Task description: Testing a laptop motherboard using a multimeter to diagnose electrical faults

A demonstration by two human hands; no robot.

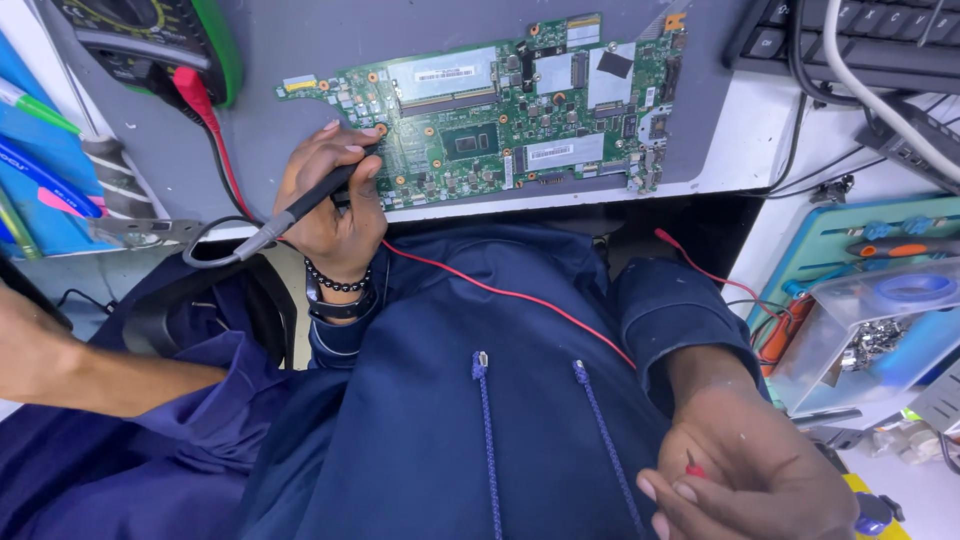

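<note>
Currently, head view: left hand (335, 215) pinches a slim black probe (305, 205) pen-style, tip on the near-left edge of the flat green circuit board (510, 110) lying on a grey mat (300, 60). Right hand (750, 470), near right, fingers closed on a thin red probe (693, 467); red wire (500, 292) trails across the blue hoodie (450, 400).

White rectangular barcode labels (443, 74) sit on the green circuit board (500, 110); a clear plastic box (880, 325), perhaps holding screws, stands at right.
</note>
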